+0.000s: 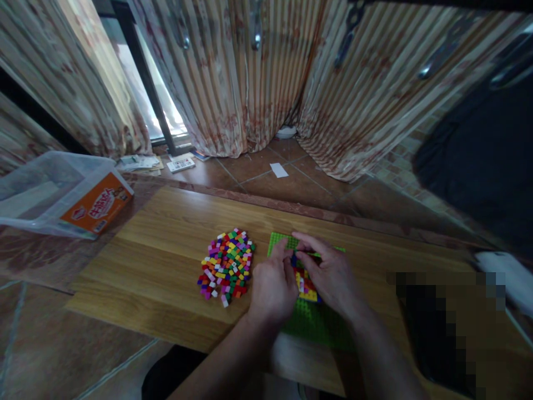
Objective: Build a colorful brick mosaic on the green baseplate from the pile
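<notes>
**Position check, lower centre**

I read the build (pixel 307 290) at lower centre of the frame, on the plate (pixel 310 325). It lies just below the fingertips, between my left hand (pixel 272 284) and right hand (pixel 333 273); neither is clearly nearer. Its visible long axis appears to run up the frame, upper end leaning left; fingers hide its full outline. Fingertips sit close together around a blue brick (pixel 294 259); I cannot tell whether either hand clamps it
</notes>
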`<action>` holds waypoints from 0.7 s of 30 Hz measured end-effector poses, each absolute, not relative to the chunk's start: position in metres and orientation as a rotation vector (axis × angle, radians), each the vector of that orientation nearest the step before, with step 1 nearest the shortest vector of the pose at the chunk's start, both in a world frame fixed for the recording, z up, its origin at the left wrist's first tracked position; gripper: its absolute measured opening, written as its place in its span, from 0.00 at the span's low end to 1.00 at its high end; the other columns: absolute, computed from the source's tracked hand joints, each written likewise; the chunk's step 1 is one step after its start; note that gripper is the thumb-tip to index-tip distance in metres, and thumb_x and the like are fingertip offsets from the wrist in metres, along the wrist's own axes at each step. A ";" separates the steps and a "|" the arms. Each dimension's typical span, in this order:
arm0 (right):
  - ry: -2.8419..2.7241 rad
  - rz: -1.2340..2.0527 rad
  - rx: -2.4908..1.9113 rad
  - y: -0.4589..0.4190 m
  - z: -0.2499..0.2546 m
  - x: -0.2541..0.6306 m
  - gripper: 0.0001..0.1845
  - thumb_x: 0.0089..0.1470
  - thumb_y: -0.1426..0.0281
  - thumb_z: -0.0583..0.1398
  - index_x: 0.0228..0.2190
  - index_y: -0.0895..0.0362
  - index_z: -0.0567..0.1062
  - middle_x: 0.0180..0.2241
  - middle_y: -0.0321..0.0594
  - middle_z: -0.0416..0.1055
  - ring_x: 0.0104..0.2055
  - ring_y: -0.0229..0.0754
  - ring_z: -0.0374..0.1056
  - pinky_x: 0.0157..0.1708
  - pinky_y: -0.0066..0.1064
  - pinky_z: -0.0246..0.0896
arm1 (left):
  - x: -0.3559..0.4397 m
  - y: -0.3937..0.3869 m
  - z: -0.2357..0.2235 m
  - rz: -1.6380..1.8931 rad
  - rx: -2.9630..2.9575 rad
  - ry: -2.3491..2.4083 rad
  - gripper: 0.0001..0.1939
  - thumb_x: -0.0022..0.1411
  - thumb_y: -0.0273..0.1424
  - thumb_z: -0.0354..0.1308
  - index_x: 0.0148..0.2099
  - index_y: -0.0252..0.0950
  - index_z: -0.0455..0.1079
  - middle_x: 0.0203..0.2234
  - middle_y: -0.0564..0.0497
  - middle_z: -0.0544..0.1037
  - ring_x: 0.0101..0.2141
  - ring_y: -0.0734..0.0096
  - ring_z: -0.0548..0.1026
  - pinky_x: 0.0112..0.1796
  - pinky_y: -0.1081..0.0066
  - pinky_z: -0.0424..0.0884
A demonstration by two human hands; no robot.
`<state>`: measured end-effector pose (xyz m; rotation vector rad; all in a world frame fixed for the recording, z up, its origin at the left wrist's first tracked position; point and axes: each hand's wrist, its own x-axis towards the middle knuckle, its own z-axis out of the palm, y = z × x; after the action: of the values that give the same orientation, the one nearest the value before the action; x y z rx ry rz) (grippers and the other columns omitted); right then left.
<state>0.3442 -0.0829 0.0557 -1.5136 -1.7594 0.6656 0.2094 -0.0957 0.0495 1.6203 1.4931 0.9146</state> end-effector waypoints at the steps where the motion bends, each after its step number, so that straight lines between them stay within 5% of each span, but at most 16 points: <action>1: -1.758 0.668 -1.512 -0.083 0.056 0.344 0.20 0.57 0.71 0.57 0.51 0.46 0.75 0.38 0.36 0.76 0.42 0.41 0.72 0.48 0.38 0.65 | 0.210 -0.096 0.049 0.911 1.642 1.498 0.22 0.66 0.27 0.47 0.61 0.36 0.63 0.46 0.43 0.81 0.44 0.58 0.80 0.47 0.62 0.75; 21: -1.768 0.668 -1.489 -0.081 0.051 0.346 0.19 0.58 0.70 0.57 0.49 0.46 0.77 0.42 0.37 0.78 0.44 0.42 0.73 0.49 0.39 0.67 | 0.211 -0.097 0.047 0.869 1.734 1.520 0.24 0.66 0.27 0.45 0.63 0.40 0.61 0.44 0.45 0.81 0.40 0.59 0.81 0.42 0.64 0.76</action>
<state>0.3464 -0.0814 0.0510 -1.4893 -1.7679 0.6679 0.2107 -0.0974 0.0473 1.7338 1.5203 0.8690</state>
